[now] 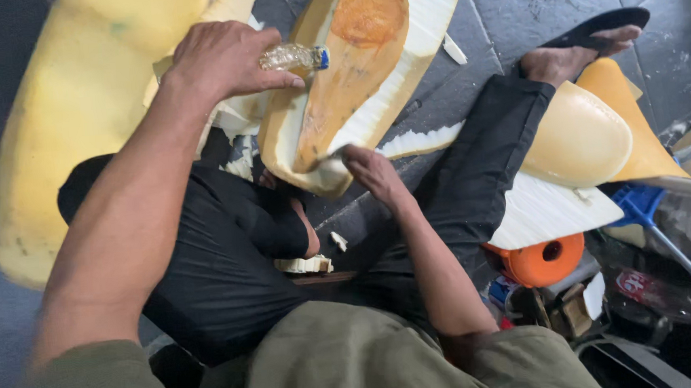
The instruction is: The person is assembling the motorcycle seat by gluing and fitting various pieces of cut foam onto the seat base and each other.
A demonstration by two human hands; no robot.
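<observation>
You are sitting on a dark tiled floor (559,1), legs in black trousers (212,260) spread out in front of you, one foot in a black sandal (593,27) at the upper right. Yellow foam slabs (72,108) are lying to your left, and a curved yellow foam form (581,141) is resting to your right beside an orange spool (541,261), a blue tool handle (646,205) and a plastic bottle (661,297). Your left hand (223,61) is reaching forward with the arm extended, palm down, its fingers curling around a small clear bottle (295,57) with a blue cap, which is lying sideways over the foam piece (362,79). Your right hand (372,172) is bending inward at the wrist, its fingers pinching the lower edge of that piece. The foam piece is propped between your knees, leaning away from you; it is cream at the rim, with an orange-brown coating running down its hollowed middle.
</observation>
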